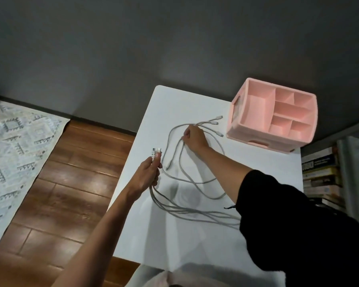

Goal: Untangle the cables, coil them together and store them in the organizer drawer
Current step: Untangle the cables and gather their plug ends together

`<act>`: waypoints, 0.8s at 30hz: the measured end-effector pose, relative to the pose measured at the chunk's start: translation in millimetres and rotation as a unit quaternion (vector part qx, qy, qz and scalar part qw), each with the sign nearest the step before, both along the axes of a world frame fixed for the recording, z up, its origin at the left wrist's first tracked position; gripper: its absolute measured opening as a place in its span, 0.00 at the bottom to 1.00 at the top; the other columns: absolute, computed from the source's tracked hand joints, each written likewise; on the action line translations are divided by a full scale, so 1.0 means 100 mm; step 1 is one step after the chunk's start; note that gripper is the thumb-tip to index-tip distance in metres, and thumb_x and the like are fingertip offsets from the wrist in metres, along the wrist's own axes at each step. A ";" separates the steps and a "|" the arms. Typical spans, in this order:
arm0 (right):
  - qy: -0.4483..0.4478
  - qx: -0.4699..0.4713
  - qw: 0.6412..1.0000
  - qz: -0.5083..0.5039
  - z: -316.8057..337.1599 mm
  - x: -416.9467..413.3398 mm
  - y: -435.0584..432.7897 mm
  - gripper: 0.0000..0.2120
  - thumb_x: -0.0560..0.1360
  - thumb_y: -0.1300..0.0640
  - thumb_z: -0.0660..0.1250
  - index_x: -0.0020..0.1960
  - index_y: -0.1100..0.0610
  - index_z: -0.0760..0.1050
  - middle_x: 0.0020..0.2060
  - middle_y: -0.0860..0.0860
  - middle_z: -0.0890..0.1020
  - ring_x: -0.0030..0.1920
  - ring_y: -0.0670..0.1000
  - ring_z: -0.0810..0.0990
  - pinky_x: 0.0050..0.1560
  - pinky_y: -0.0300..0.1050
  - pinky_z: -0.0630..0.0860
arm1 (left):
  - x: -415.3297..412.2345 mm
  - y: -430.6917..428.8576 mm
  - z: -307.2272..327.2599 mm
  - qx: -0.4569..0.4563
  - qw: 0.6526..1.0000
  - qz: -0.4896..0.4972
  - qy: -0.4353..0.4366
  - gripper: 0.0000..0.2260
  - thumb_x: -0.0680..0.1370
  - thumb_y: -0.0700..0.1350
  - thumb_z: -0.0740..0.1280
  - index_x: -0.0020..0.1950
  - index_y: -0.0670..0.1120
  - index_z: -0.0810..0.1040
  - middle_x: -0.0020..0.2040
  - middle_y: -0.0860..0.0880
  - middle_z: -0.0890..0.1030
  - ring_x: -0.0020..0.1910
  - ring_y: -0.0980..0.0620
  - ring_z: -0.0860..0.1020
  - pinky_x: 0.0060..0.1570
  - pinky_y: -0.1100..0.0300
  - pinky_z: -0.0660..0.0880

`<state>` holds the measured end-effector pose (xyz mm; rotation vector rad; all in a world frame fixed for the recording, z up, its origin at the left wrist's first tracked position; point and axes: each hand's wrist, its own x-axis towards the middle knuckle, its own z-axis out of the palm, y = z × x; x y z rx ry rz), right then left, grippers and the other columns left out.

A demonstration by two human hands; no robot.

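Note:
Several grey-white cables lie looped on the white table. My left hand grips a bundle of cable ends at the table's left edge, white plugs sticking up above my fingers. My right hand reaches across the loops and pinches the cables near their far ends. Three small connectors fan out beyond it toward the pink organizer. The organizer stands at the table's far right corner, top compartments open upward, drawer front facing me and closed.
A wooden floor lies left of the table, with a patterned rug further left. Stacked books sit on shelves to the right. A dark wall runs behind the table.

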<state>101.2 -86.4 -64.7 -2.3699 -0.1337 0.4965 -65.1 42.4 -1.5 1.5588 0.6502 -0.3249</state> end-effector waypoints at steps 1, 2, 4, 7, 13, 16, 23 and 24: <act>0.001 0.002 1.000 -0.008 -0.01 -0.02 -0.02 0.02 0.72 0.66 0.66 0.45 0.62 0.76 0.47 0.58 0.81 0.52 0.59 0.79 0.50 0.50 0.74 | -0.01 -0.01 0.00 -0.002 1.000 -0.003 0.000 0.20 0.80 0.60 0.55 0.42 0.43 0.69 0.29 0.50 0.65 0.23 0.58 0.63 0.26 0.66 0.64; 0.007 0.000 1.000 -0.016 0.00 -0.03 -0.05 0.04 0.72 0.67 0.65 0.45 0.62 0.77 0.47 0.58 0.82 0.52 0.58 0.79 0.50 0.49 0.74 | 0.00 -0.03 0.01 -0.002 1.000 -0.006 0.000 0.20 0.80 0.59 0.55 0.42 0.43 0.69 0.29 0.50 0.65 0.24 0.57 0.62 0.26 0.65 0.64; 0.028 0.005 0.999 -0.026 0.04 -0.06 -0.09 0.07 0.73 0.67 0.62 0.48 0.60 0.76 0.50 0.57 0.81 0.53 0.56 0.78 0.50 0.45 0.73 | 0.01 -0.06 0.02 -0.004 1.000 -0.009 0.000 0.20 0.80 0.59 0.55 0.42 0.43 0.70 0.29 0.50 0.65 0.24 0.56 0.62 0.26 0.65 0.64; 0.059 0.047 0.995 -0.062 0.10 -0.11 -0.11 0.13 0.76 0.65 0.59 0.60 0.60 0.70 0.49 0.54 0.77 0.51 0.55 0.76 0.47 0.42 0.68 | 0.04 -0.09 0.06 -0.010 1.000 -0.015 -0.002 0.20 0.80 0.59 0.56 0.42 0.43 0.71 0.27 0.51 0.64 0.25 0.56 0.62 0.27 0.64 0.64; 0.092 0.115 0.988 0.049 0.53 -0.44 -0.32 0.10 0.76 0.67 0.59 0.51 0.58 0.77 0.39 0.48 0.77 0.37 0.47 0.75 0.33 0.32 0.69 | 0.05 -0.12 0.08 -0.044 0.998 -0.017 -0.039 0.11 0.82 0.49 0.58 0.43 0.45 0.68 0.29 0.53 0.64 0.27 0.56 0.61 0.27 0.65 0.64; 0.065 0.096 0.984 0.135 0.72 -0.77 -0.49 0.08 0.77 0.67 0.61 0.47 0.57 0.75 0.42 0.50 0.76 0.39 0.46 0.74 0.35 0.27 0.66 | 0.10 -0.17 0.10 -0.087 0.995 0.015 -0.044 0.11 0.83 0.46 0.56 0.41 0.47 0.65 0.31 0.52 0.63 0.25 0.58 0.60 0.27 0.65 0.61; 0.041 0.061 0.976 0.207 1.00 -1.36 -0.83 0.10 0.78 0.66 0.59 0.44 0.54 0.73 0.50 0.55 0.78 0.51 0.53 0.77 0.50 0.44 0.71 | 0.19 -0.35 0.29 -0.128 0.988 0.015 -0.080 0.14 0.82 0.53 0.56 0.45 0.45 0.70 0.34 0.50 0.64 0.27 0.57 0.61 0.27 0.66 0.63; 0.037 0.050 0.974 0.220 1.01 -1.40 -0.86 0.11 0.78 0.66 0.59 0.42 0.52 0.72 0.50 0.56 0.78 0.51 0.53 0.76 0.49 0.44 0.70 | 0.19 -0.39 0.33 -0.126 0.988 0.012 -0.084 0.14 0.82 0.54 0.56 0.46 0.44 0.71 0.34 0.50 0.64 0.28 0.57 0.62 0.29 0.65 0.64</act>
